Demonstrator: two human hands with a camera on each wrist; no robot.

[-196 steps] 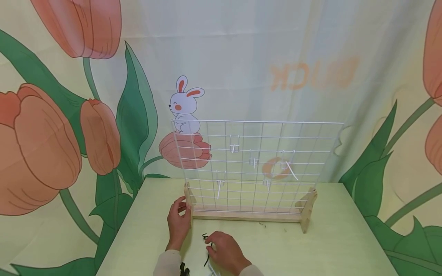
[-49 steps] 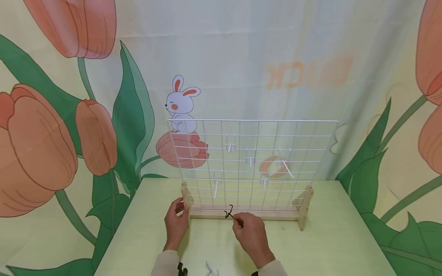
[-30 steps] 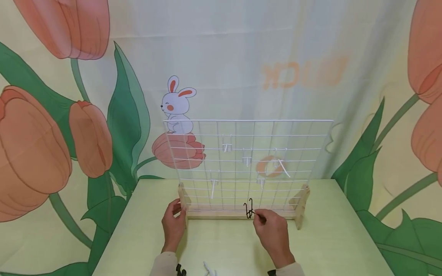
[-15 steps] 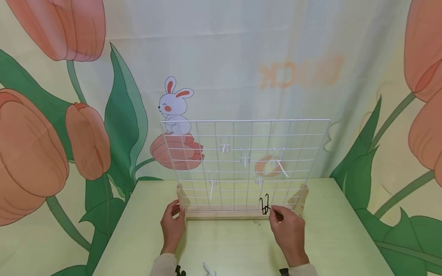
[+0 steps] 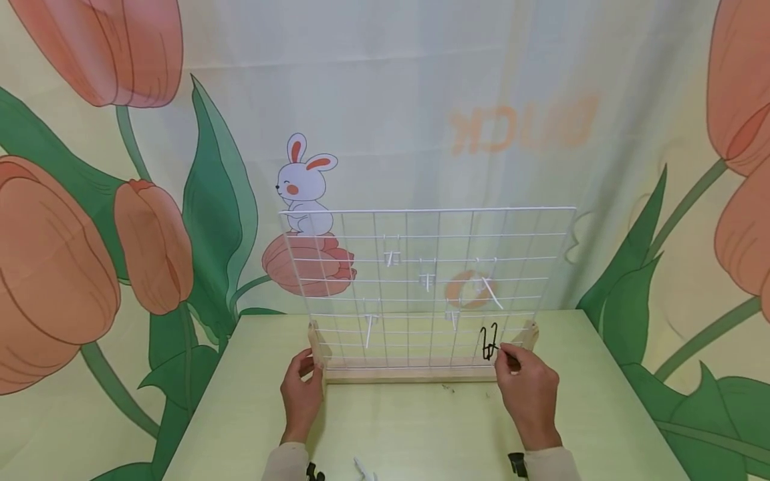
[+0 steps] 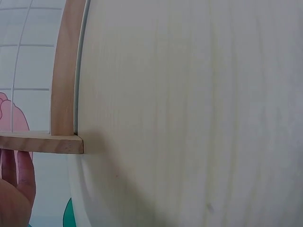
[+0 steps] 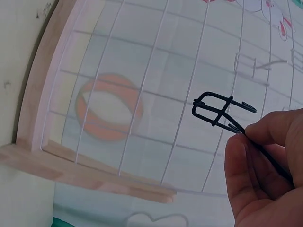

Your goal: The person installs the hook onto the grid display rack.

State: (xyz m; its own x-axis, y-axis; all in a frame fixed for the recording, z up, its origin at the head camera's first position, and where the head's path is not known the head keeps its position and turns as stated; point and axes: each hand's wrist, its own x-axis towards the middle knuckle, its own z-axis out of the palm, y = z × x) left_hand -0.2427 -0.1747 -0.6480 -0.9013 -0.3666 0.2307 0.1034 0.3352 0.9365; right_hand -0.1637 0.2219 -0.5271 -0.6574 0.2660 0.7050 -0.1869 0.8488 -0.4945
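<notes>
A white wire grid panel (image 5: 406, 267) stands upright in a wooden base. My left hand (image 5: 303, 394) rests its fingertips on the outer side of the left wooden support (image 5: 319, 342); in the left wrist view its fingers (image 6: 25, 172) touch the wood from outside. My right hand (image 5: 529, 394) pinches a black wire display hook (image 5: 488, 346) by its stem, between thumb and fingers. The hook's two bent prongs point up, overlapping the grid's lower right part in the head view. In the right wrist view the black hook's frame (image 7: 211, 109) sticks out beyond the fingertips.
Several white hooks hang on the grid, one with a long arm (image 5: 492, 292) at the right. A loose white piece (image 5: 363, 469) lies on the table (image 5: 415, 427) near the front edge. Behind the table hangs a curtain (image 5: 385, 107) printed with tulips and a rabbit.
Since picking the black hook up near the front, my right hand has carried it rightward and up along the grid, turning its prongs upward. My left hand has stayed at the left support.
</notes>
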